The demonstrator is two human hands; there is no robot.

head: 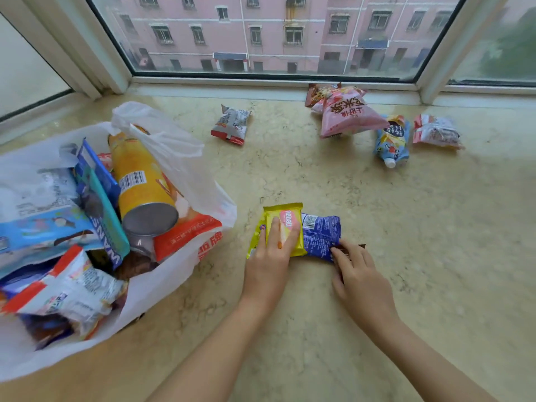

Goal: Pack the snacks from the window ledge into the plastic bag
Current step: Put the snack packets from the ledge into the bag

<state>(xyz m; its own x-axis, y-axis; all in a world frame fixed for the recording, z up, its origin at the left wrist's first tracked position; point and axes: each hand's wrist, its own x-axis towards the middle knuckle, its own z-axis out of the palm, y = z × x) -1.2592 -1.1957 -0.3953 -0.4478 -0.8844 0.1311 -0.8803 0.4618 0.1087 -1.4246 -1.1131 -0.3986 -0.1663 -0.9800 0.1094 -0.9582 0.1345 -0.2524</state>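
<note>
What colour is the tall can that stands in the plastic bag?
Yellow-orange, with a silver metal bottom; the can shows best in the head view.

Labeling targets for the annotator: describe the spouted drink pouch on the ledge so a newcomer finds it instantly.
Start at the window frame along the back of the marble ledge and look to its far right. There a blue drink pouch lies between the big pink snack bag and a red-and-white wrapper. It alone has a white screw cap, pointing toward the camera.

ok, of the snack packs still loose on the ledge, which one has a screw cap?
The blue pouch at the far right, between the big pink bag and a red-and-white packet. Its white cap points toward the person; the other loose packs are sealed flat wrappers.
</note>
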